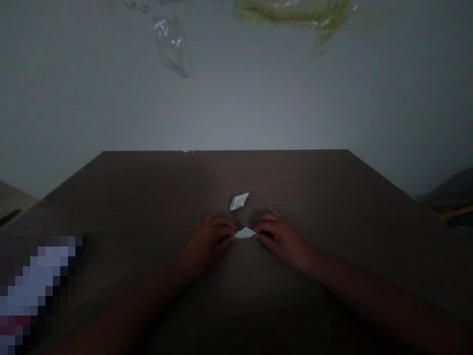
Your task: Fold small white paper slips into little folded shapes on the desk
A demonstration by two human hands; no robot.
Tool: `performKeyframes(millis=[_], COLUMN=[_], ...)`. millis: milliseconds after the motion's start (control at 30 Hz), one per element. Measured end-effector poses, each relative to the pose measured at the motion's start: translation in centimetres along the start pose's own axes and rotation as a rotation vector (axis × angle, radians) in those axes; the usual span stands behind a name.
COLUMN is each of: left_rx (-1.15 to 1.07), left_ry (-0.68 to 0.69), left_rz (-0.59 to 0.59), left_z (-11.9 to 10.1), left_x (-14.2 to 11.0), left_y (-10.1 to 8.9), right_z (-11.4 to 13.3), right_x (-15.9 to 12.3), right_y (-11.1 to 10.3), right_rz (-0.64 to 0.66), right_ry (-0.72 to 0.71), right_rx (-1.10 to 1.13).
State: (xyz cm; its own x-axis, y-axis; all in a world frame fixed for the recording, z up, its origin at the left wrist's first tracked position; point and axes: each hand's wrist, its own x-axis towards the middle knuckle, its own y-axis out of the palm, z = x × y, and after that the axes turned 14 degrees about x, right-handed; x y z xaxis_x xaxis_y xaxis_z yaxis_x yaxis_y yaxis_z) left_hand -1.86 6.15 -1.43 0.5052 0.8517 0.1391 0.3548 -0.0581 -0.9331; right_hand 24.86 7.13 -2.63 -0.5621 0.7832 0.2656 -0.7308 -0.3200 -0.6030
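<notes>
Between my two hands is a small piece of folded white paper point(245, 232), roughly triangular with its peak pointing away from me. My left hand point(216, 232) pinches its left corner between thumb and fingers. At the opposite corner, my right hand point(276, 234) grips the paper the same way. Just beyond my hands, a second folded paper piece point(239, 201), shaped like a slanted diamond, lies on the dark wooden table point(166, 187). Neither hand touches that one. The dim light hides the finer folds.
At the lower left lies a blurred-out, bright rectangular object point(44, 276). A pale wall point(266, 98) rises behind the table, with clear plastic point(172, 44) and yellow plastic point(295, 12) hanging on it. A small white scrap point(188, 151) sits at the far edge.
</notes>
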Motion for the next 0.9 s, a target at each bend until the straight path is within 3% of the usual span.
performKeyframes(millis=[200,300,533,700,900], left_rx=[-0.314,-0.358,-0.5,-0.582,-0.546], left_ry=[-0.146,-0.191,-0.448,-0.534,-0.53], left_rz=[-0.095,-0.094,-0.011,-0.043,-0.075], left_z=[-0.6,-1.1,-2.0,-2.3,-3.4], left_x=[-0.2,-0.2,-0.2,-0.2,-0.6], left_y=[-0.7,-1.1,-1.6,-1.6,-1.9], right_z=[0.5,0.9,1.5,1.5,1.9], right_x=[0.0,0.0,0.0,0.2,0.0], right_y=[0.0,0.0,0.4,0.9,1.2], right_rz=[-0.118,-0.151,-0.265,-0.405,-0.444], right_ry=[0.003,0.041,0.305,0.405,0.421], right_rx=[0.183,0.29,0.545,0.685,0.67])
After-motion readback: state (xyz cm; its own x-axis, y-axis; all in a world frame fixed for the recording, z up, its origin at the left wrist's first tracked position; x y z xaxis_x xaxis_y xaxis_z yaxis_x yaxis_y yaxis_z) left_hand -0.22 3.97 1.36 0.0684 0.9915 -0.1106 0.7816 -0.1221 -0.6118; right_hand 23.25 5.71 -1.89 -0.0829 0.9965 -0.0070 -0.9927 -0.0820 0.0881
